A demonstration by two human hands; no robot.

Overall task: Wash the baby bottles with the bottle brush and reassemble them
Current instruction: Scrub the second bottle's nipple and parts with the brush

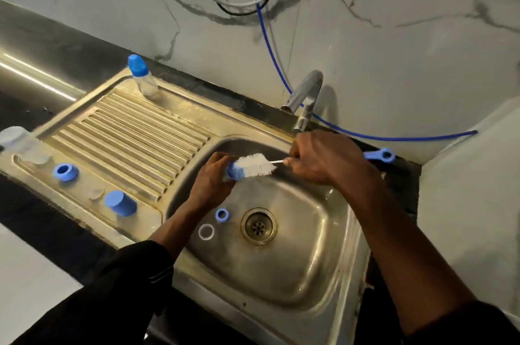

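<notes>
My left hand (212,175) grips a small blue bottle part (233,170) over the sink basin (315,235). My right hand (320,157) grips the bottle brush by its wire stem; the white bristles (257,165) reach into the blue part, and the brush's blue handle end (380,155) sticks out to the right. An assembled baby bottle with a blue cap (142,75) stands at the back of the drainboard. A blue collar ring (65,172) and a blue cap (121,203) lie on the drainboard's front. In the basin lie a blue ring (222,215) and a clear ring (206,232).
The tap (305,99) stands just behind my right hand. A clear bottle body (21,144) sits at the left end of the ribbed drainboard (132,136). A blue hose (394,137) runs along the back counter. The drain (259,226) sits mid-basin.
</notes>
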